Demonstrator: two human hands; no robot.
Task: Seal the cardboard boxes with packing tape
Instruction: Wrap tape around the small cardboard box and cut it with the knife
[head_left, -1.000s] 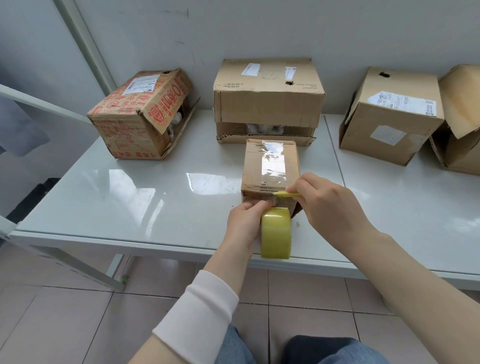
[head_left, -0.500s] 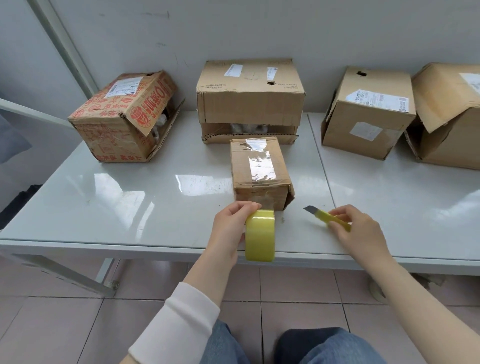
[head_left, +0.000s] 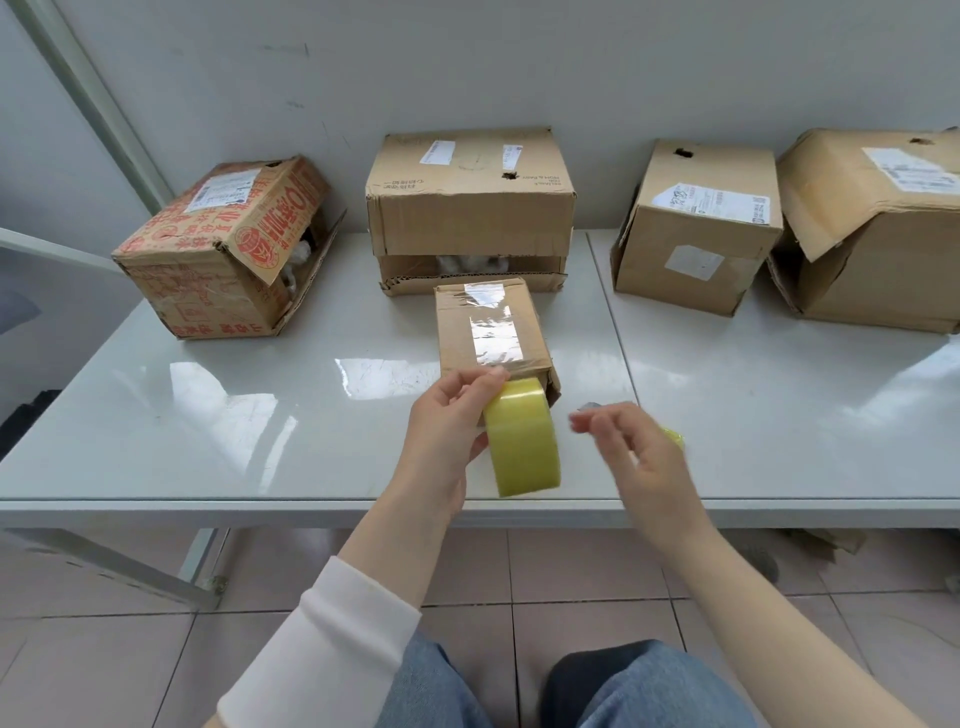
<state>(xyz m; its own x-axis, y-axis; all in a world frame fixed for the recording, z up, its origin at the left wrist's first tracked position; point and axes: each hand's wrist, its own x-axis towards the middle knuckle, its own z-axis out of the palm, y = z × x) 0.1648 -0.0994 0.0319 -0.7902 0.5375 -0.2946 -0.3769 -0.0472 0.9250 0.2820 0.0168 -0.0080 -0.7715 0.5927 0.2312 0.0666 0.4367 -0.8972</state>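
Our left hand (head_left: 447, 431) grips tape (head_left: 522, 439) beside the box (head_left: 488, 332), ready to seal; we cannot tell whether the blurred right hand (head_left: 639, 457) holds the knife (head_left: 674, 438).

A packing workroom: used cardboard boxes (head_left: 470, 208) line a white table (head_left: 208, 415) against a bare wall (head_left: 571, 62).

Your small box (head_left: 457, 338) sits mid-table, clear tape strip (head_left: 493, 332) along its top. Your left hand (head_left: 452, 431) holds the yellow tape roll (head_left: 522, 441) on edge, at the box's near end.
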